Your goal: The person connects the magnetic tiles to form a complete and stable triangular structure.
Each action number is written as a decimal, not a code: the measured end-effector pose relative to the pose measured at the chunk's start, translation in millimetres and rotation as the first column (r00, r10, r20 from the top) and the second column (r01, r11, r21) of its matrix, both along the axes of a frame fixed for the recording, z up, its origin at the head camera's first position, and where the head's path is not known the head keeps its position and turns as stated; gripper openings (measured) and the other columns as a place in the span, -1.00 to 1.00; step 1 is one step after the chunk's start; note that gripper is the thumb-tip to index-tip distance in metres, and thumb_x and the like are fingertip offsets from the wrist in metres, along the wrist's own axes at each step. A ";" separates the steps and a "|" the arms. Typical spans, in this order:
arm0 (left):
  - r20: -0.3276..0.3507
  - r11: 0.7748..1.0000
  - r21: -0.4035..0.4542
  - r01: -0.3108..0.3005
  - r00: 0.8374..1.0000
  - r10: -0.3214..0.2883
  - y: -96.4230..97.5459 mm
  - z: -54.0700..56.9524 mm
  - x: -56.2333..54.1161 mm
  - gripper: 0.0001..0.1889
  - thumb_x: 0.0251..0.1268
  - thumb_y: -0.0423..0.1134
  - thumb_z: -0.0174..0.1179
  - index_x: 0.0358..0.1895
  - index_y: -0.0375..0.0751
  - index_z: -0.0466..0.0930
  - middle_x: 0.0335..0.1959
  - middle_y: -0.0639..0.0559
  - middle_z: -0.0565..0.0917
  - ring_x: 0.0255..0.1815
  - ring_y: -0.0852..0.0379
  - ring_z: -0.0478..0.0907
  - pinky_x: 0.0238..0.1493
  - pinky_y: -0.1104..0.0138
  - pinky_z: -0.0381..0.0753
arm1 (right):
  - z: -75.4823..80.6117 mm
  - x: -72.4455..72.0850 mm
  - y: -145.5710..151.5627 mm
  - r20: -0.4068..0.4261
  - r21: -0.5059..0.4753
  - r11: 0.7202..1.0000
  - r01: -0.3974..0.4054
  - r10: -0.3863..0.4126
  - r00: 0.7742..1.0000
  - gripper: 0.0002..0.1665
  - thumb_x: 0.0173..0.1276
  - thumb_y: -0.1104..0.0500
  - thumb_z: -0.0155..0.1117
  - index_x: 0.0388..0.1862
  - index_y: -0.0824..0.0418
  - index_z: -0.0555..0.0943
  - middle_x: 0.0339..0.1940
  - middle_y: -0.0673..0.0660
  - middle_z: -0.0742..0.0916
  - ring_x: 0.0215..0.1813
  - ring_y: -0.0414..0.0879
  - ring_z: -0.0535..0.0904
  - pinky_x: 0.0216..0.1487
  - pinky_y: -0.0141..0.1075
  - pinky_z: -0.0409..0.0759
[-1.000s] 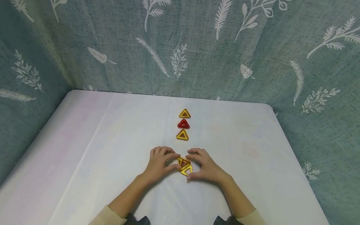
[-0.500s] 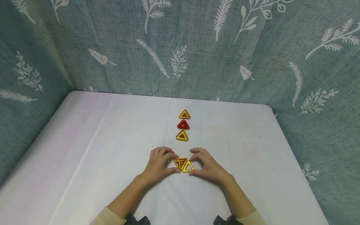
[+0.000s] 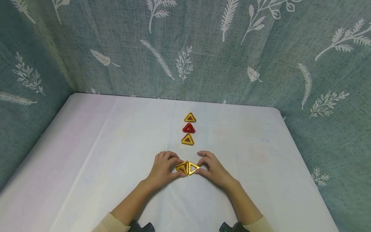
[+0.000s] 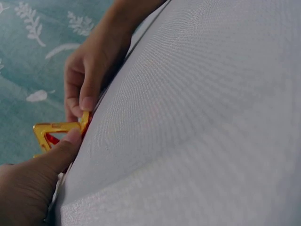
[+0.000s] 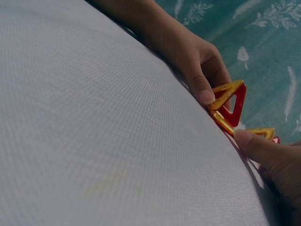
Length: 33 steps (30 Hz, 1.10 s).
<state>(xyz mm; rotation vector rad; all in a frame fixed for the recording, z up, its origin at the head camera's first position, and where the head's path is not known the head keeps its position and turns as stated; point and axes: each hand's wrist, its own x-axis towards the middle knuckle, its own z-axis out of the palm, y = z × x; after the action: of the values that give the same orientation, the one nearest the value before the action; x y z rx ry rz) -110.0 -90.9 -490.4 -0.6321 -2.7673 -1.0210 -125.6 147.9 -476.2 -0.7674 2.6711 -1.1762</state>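
Note:
Several triangular magnetic tiles, yellow and red, are joined beneath my two hands near the table's front. My left hand (image 3: 164, 169) holds the raised tiles (image 3: 181, 167) between thumb and index finger. In the right wrist view these stand up as a yellow and a red tile (image 5: 240, 101) leaning together. Joined to their right side is a yellow triangle tile (image 3: 189, 172), low over the cloth. My right hand (image 3: 213, 169) pinches that tile at its right corner, thumb in front and index finger behind. Parts of the raised tiles hide behind the left fingers.
Beyond the hands, a column of triangle tiles lies flat: a yellow one (image 3: 187, 143), a red one (image 3: 189, 130) and another yellow one (image 3: 190, 120). White cloth covers the table (image 3: 130, 129). A green leaf-patterned curtain (image 3: 203, 64) hangs along its back and sides.
The joined tiles have turned and shifted left, and now stand raised at the left hand. The right hand's thumb and finger have closed on the yellow tile's right corner.

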 end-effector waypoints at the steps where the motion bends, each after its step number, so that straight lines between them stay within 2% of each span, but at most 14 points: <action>1: -0.001 1.000 0.004 -0.001 1.000 0.001 0.0 -0.1 -0.1 -0.58 -0.16 0.05 0.48 -0.17 0.00 0.69 -0.12 0.07 0.49 0.04 0.01 0.32 0.19 0.02 0.19 | -0.6 0.1 -0.2 -0.007 -0.006 1.000 0.003 -0.003 1.000 -0.76 0.13 0.08 0.43 -0.33 0.10 0.54 0.20 0.14 0.52 0.31 0.09 0.36 0.28 0.02 0.32; 6: -0.013 1.000 0.016 0.002 1.000 -0.002 0.0 -0.5 -0.2 -0.59 -0.17 0.04 0.49 -0.18 0.00 0.70 -0.13 0.08 0.49 0.02 0.01 0.33 0.17 0.02 0.20 | -6.0 0.5 -0.3 -0.126 -0.083 0.996 -0.029 0.018 0.992 -0.74 0.07 0.13 0.47 -0.32 0.14 0.58 0.07 0.10 0.58 0.19 0.02 0.47 0.18 -0.13 0.45; 10: -0.033 1.000 0.019 0.022 0.999 -0.021 -0.2 -0.2 -0.4 -0.59 -0.18 0.03 0.50 -0.19 0.00 0.71 -0.13 0.07 0.51 0.02 0.01 0.34 0.17 0.01 0.21 | -12.1 -0.8 -0.3 -0.266 -0.165 0.981 -0.098 0.051 0.963 -0.70 0.01 0.21 0.51 -0.29 0.21 0.60 -0.01 0.13 0.60 0.08 0.00 0.53 0.09 -0.31 0.51; 14: -0.036 0.999 0.028 0.035 0.999 -0.034 -0.1 0.0 -0.4 -0.60 -0.17 0.01 0.50 -0.19 0.00 0.71 -0.12 0.08 0.52 0.01 0.02 0.34 0.17 0.01 0.21 | -15.5 -1.7 -1.8 -0.338 -0.205 0.970 -0.130 0.054 0.940 -0.68 -0.01 0.25 0.52 -0.25 0.22 0.62 -0.05 0.14 0.61 0.00 -0.05 0.56 0.08 -0.38 0.51; 19: -0.056 0.999 0.034 0.035 0.998 -0.033 0.5 -0.7 -0.5 -0.59 -0.17 0.01 0.49 -0.17 -0.03 0.71 -0.12 0.07 0.53 -0.01 0.03 0.36 0.16 0.01 0.24 | -18.1 -1.5 -5.6 -0.362 -0.240 0.960 -0.146 0.051 0.931 -0.67 -0.01 0.30 0.50 -0.21 0.24 0.64 -0.07 0.18 0.62 -0.13 -0.10 0.58 -0.06 -0.37 0.56; 23: -0.088 0.999 0.033 0.035 0.996 -0.032 0.5 -1.7 -1.0 -0.58 -0.18 0.01 0.49 -0.17 -0.03 0.71 -0.14 0.08 0.53 -0.03 0.05 0.36 0.14 0.03 0.25 | -17.4 -0.1 -11.8 -0.336 -0.254 0.955 -0.151 0.059 0.940 -0.64 0.00 0.29 0.50 -0.17 0.26 0.64 -0.08 0.19 0.62 -0.10 -0.07 0.57 -0.10 -0.33 0.58; 27: -0.098 0.999 0.033 0.027 0.995 -0.024 0.0 -2.7 -1.6 -0.59 -0.20 0.02 0.50 -0.20 -0.03 0.71 -0.15 0.09 0.54 -0.04 0.06 0.37 0.15 0.05 0.25 | -16.1 1.1 -17.9 -0.299 -0.225 0.968 -0.108 0.037 0.953 -0.60 -0.01 0.21 0.52 -0.14 0.24 0.65 -0.10 0.11 0.67 -0.06 -0.09 0.54 -0.05 -0.33 0.53; 33: -0.056 0.999 0.046 0.027 0.998 -0.025 -2.5 -2.1 -0.8 -0.58 -0.18 0.00 0.50 -0.17 -0.05 0.71 -0.13 0.08 0.54 0.00 0.04 0.37 0.14 0.06 0.26 | -16.6 0.6 -22.4 -0.340 -0.153 0.985 -0.083 0.027 0.940 -0.52 -0.05 0.13 0.54 -0.09 0.21 0.66 -0.15 0.06 0.73 -0.10 -0.08 0.54 -0.06 -0.24 0.46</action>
<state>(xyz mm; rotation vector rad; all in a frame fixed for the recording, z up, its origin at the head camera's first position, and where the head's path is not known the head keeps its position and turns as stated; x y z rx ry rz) -110.7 -93.4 -492.6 -0.6810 -2.6862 -1.0528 -125.0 125.5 -492.8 -1.1602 2.8159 -1.3773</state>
